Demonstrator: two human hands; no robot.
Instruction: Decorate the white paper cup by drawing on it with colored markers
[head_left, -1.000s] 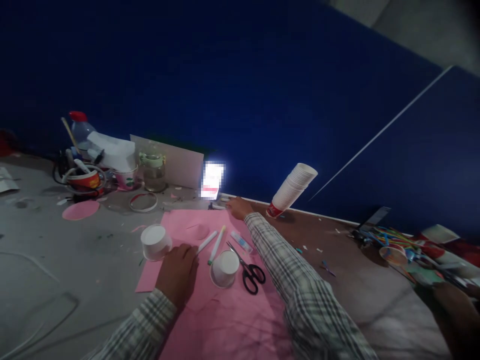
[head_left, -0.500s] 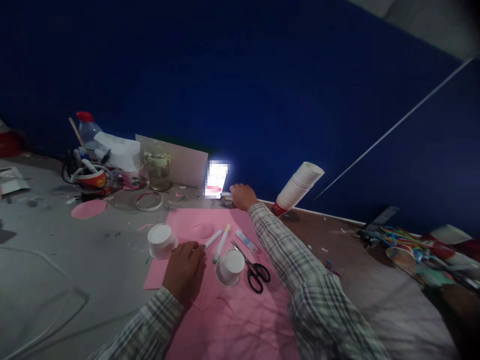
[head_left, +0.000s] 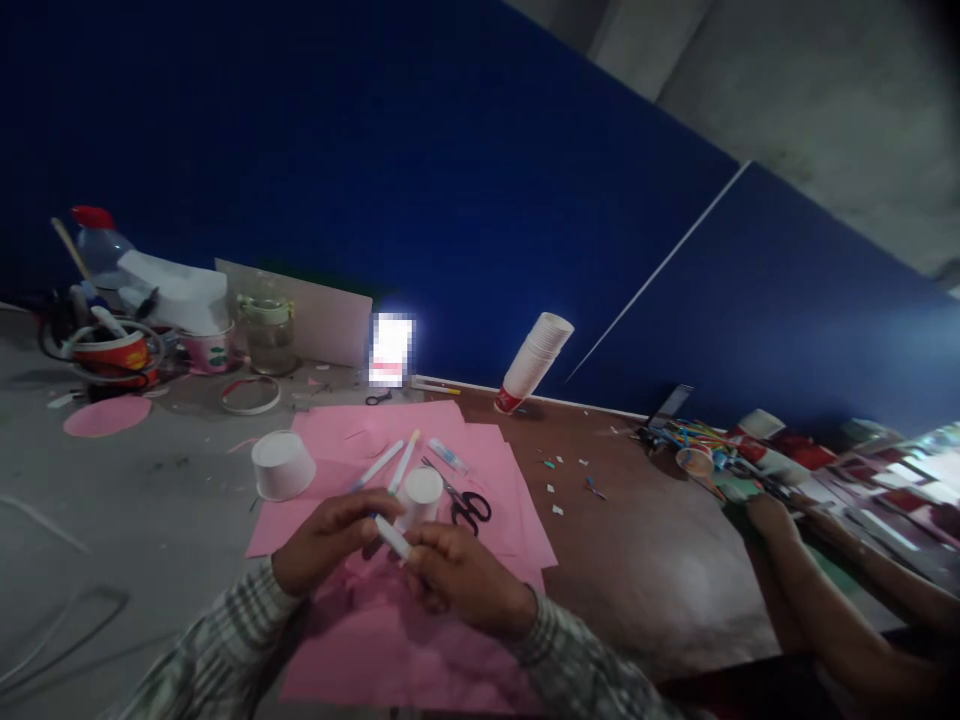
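Observation:
A white marker (head_left: 392, 538) with a blue end is held between both hands above the pink paper (head_left: 480, 470). My left hand (head_left: 330, 530) pinches its blue end, and my right hand (head_left: 465, 575) grips the other end. Just behind the fingers an upside-down white paper cup (head_left: 421, 490) is partly covered. Two more markers lie beyond it, a white one (head_left: 379, 464) and one with a yellow end (head_left: 406, 460). Black-handled scissors (head_left: 470, 510) and a small clear-and-blue tube (head_left: 448, 456) rest to the right of these. Another upturned paper cup (head_left: 282, 467) stands at the left paper edge.
A leaning stack of paper cups (head_left: 534, 362) and a bright phone (head_left: 391, 350) stand by the blue wall. Back left are a glass jar (head_left: 268, 335) and a pen-filled red cup (head_left: 112, 360). A co-worker's arms (head_left: 817, 600) reach in at the right.
My right hand has come back from beside the phone to the middle with a marker. My left hand has met it there. The view has swung to the right, bringing a co-worker's arms in.

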